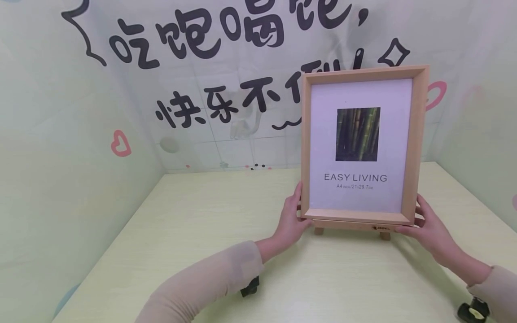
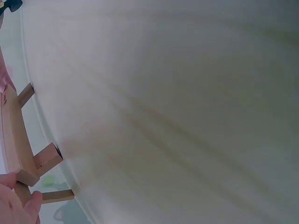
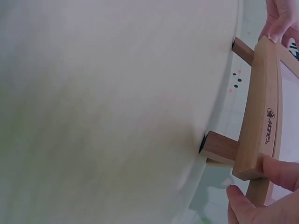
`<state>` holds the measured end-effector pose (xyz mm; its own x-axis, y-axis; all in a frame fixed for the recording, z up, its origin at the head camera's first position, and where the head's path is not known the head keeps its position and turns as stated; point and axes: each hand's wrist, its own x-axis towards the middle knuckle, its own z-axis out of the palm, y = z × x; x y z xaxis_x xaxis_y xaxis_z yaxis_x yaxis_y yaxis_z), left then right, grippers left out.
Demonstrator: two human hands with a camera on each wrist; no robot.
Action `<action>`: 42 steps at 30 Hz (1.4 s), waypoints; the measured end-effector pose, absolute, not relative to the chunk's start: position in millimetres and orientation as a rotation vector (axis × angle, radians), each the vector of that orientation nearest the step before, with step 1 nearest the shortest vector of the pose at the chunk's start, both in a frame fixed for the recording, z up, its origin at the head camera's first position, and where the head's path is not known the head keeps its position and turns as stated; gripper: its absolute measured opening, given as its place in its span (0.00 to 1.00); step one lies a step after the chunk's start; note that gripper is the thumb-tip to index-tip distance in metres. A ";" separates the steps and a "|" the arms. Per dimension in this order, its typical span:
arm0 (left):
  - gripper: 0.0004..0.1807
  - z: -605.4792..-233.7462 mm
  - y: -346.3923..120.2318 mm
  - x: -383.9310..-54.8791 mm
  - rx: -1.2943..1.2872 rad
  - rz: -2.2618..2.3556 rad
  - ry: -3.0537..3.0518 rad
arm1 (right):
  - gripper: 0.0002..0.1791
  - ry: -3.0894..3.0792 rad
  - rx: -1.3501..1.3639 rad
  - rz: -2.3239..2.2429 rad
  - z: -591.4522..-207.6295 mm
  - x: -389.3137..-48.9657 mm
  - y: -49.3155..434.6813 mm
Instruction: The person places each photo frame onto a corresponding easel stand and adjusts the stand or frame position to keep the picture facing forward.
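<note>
- One pink heart [image 1: 120, 152] marks the pale wall [image 1: 40, 112] at left.
- Two lines of black lettering [image 1: 208, 54] run across the back wall [image 1: 190, 157].
- A beige left sleeve [image 1: 210, 278] crosses the pale surface [image 1: 202, 211], a black object [image 1: 250, 286] below its cuff.
- The left hand [image 1: 291, 220] grasps the lower left corner of the picture frame [image 1: 306, 148], thumb against the end of the easel [image 1: 347, 224] ledge.
- The wooden frame stands upright on that ledge, right of centre; its white sheet [image 1: 359, 197] shows a bamboo photo [image 1: 357, 134] above "EASY LIVING". I cannot tell whether the easel's feet touch the surface.
- The right hand [image 1: 434, 233] grasps the lower right corner, fingers at the frame's side and thumb on the ledge.
- The right sleeve [image 1: 501, 291] ends the row, another black object [image 1: 470, 312] beneath it.
</note>
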<state>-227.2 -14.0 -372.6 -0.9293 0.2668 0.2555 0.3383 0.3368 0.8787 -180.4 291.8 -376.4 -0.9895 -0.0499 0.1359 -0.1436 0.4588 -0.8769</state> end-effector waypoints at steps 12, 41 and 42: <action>0.55 -377.8 -7.6 -226.4 -0.506 -1.739 -2.428 | 0.53 -2.592 0.149 1.608 -377.7 -180.5 291.7; 0.55 -383.6 -5.4 -225.8 -0.569 -1.762 -2.434 | 0.52 -2.646 0.133 1.617 -377.1 -179.2 292.9; 0.55 -383.8 -5.6 -226.1 -0.567 -1.764 -2.437 | 0.52 -2.644 0.135 1.616 -376.8 -179.2 292.7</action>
<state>-226.1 -5.6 -383.8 -0.9284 0.2481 0.2766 0.3402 0.2684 0.9012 -179.2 292.7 -376.8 -0.9954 -0.0536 0.0789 -0.0946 0.4535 -0.8862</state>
